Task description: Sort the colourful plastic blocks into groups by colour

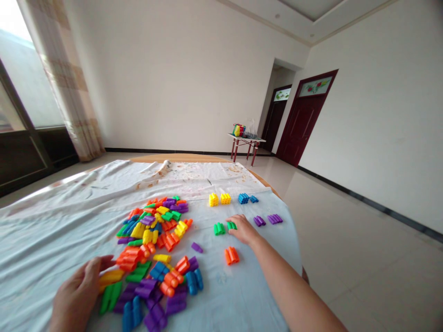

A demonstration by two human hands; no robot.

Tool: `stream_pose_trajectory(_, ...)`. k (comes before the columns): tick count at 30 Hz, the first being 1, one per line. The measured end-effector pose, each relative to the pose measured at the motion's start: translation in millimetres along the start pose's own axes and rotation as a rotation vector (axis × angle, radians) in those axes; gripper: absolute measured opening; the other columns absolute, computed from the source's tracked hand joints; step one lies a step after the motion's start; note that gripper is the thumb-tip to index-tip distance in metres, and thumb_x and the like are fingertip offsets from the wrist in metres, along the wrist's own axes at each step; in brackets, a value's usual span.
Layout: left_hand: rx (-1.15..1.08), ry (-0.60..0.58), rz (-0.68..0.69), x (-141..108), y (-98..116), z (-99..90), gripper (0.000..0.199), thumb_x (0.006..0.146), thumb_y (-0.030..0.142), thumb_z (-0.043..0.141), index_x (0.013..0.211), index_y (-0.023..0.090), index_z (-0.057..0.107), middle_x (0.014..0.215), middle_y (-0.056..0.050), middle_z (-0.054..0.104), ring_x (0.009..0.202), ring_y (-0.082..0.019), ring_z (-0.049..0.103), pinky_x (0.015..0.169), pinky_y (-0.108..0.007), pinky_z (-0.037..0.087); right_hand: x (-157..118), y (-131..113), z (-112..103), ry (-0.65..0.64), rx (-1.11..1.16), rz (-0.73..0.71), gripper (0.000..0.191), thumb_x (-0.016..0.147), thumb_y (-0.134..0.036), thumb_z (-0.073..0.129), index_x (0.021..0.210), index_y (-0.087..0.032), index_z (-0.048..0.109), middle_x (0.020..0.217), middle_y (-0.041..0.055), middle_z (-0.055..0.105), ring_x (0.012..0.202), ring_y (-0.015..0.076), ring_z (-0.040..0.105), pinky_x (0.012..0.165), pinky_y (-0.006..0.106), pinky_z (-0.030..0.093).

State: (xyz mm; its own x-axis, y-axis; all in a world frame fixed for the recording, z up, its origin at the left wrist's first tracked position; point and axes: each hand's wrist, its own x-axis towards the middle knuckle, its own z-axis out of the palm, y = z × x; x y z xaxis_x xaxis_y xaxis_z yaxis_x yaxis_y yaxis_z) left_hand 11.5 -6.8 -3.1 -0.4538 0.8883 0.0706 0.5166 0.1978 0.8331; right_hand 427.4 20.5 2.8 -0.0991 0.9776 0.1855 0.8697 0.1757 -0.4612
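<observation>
My right hand (242,229) has its thumb and fingers around a small green piece (231,225), just right of another green group (219,229). At the near left, my left hand (81,283) reaches to the edge of a mixed pile of plastic pieces, its fingertips beside an orange cluster (129,258) and above a yellow piece (110,277); whether it grips either is unclear. Yellow groups (219,199) and blue groups (244,198) sit beyond my right hand, purple groups (275,219) to its right, and an orange group (231,255) nearer me.
A pale wrinkled cloth (86,198) covers the round table. One loose purple piece (197,247) lies between the pile and the groups. Farther back, a small table (259,139) holds a colourful bag and a clear plastic bag, near a dark red door (302,120).
</observation>
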Motion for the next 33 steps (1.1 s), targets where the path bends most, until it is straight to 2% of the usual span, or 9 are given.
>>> stream_pose_trajectory(5, -0.016, -0.035, -0.032, -2.4, 6.1, -3.4, 0.049, 0.072, 0.054, 0.034, 0.087, 0.021, 0.068, 0.086, -0.003, 0.071, 0.077, -0.023, 0.063, 0.064, -0.030, 0.047, -5.0, 6.0, 2.1, 0.062, 0.067, 0.001, 0.045, 0.068, -0.008, 0.065, 0.113, -0.018, 0.062, 0.119, 0.0083, 0.059, 0.115, 0.0213, 0.049, 0.102, 0.036, 0.035)
stream_pose_trajectory(8, -0.049, -0.042, -0.054, -0.9, 3.9, -1.7, 0.049, 0.072, 0.054, 0.036, 0.087, 0.020, 0.067, 0.082, -0.003, 0.071, 0.073, -0.023, 0.063, 0.062, -0.030, 0.046, -12.4, 7.4, 1.4, 0.152, 0.109, 0.000, 0.042, 0.072, -0.012, 0.063, 0.113, -0.019, 0.061, 0.120, 0.0084, 0.057, 0.115, 0.0209, 0.049, 0.102, 0.038, 0.036)
stream_pose_trajectory(11, -0.070, -0.049, -0.068, 1.3, -0.3, 0.9, 0.049, 0.072, 0.055, 0.036, 0.087, 0.020, 0.067, 0.082, -0.003, 0.071, 0.073, -0.023, 0.063, 0.062, -0.031, 0.046, -19.9, 4.7, -0.1, 0.226, 0.133, -0.007, 0.035, 0.076, -0.016, 0.060, 0.111, -0.018, 0.061, 0.115, 0.0087, 0.059, 0.111, 0.0204, 0.051, 0.099, 0.037, 0.038)
stream_pose_trajectory(17, -0.073, -0.029, -0.053, -5.5, 7.6, -2.4, 0.048, 0.071, 0.053, 0.036, 0.087, 0.019, 0.066, 0.090, -0.005, 0.070, 0.080, -0.022, 0.063, 0.065, -0.029, 0.047, -24.0, -9.9, -1.8, 0.238, 0.106, 0.026, 0.031, 0.074, -0.017, 0.064, 0.104, -0.018, 0.063, 0.102, 0.0076, 0.062, 0.100, 0.0202, 0.055, 0.093, 0.034, 0.042)
stream_pose_trajectory(21, -0.116, -0.041, -0.069, -6.5, 9.0, -2.5, 0.046, 0.070, 0.051, 0.039, 0.087, 0.018, 0.066, 0.088, -0.006, 0.070, 0.078, -0.023, 0.063, 0.063, -0.028, 0.047, -33.4, -21.8, -4.6, 0.141, 0.149, 0.037, 0.019, 0.074, -0.024, 0.067, 0.091, -0.017, 0.066, 0.087, 0.0037, 0.062, 0.080, 0.0162, 0.058, 0.077, 0.029, 0.046)
stream_pose_trajectory(23, -0.160, -0.047, -0.071, -2.6, 3.4, 0.1, 0.044, 0.069, 0.051, 0.042, 0.087, 0.019, 0.066, 0.087, -0.005, 0.071, 0.079, -0.023, 0.063, 0.063, -0.028, 0.048, -43.0, -26.5, -7.4, 0.056, 0.181, 0.033, 0.024, 0.070, -0.030, 0.071, 0.090, -0.018, 0.066, 0.086, 0.0022, 0.062, 0.075, 0.0147, 0.057, 0.073, 0.027, 0.046)
stream_pose_trajectory(28, -0.156, -0.026, -0.042, 7.3, -9.1, 4.6, 0.042, 0.071, 0.049, 0.043, 0.085, 0.017, 0.067, 0.084, -0.005, 0.071, 0.077, -0.022, 0.063, 0.064, -0.027, 0.048, -65.5, -31.0, -13.7, -0.144, 0.239, 0.029, 0.056, 0.056, -0.033, 0.080, 0.107, -0.020, 0.063, 0.105, 0.0036, 0.059, 0.087, 0.0168, 0.057, 0.079, 0.029, 0.047)
stream_pose_trajectory(30, -0.134, -0.021, -0.038, 8.4, -9.8, 4.7, 0.043, 0.072, 0.048, 0.043, 0.087, 0.017, 0.067, 0.084, -0.005, 0.072, 0.077, -0.022, 0.064, 0.063, -0.027, 0.048, -68.7, -32.3, -14.0, -0.174, 0.222, 0.021, 0.054, 0.055, -0.028, 0.080, 0.106, -0.020, 0.063, 0.104, 0.0035, 0.059, 0.090, 0.0180, 0.057, 0.082, 0.029, 0.046)
stream_pose_trajectory(33, -0.119, -0.017, -0.040, 7.9, -8.8, 4.4, 0.043, 0.072, 0.048, 0.042, 0.087, 0.016, 0.068, 0.084, -0.006, 0.072, 0.076, -0.022, 0.065, 0.059, -0.026, 0.049, -68.0, -36.2, -11.9, -0.150, 0.226, 0.022, 0.044, 0.059, -0.022, 0.075, 0.101, -0.018, 0.065, 0.101, 0.0035, 0.060, 0.088, 0.0172, 0.058, 0.081, 0.028, 0.046)
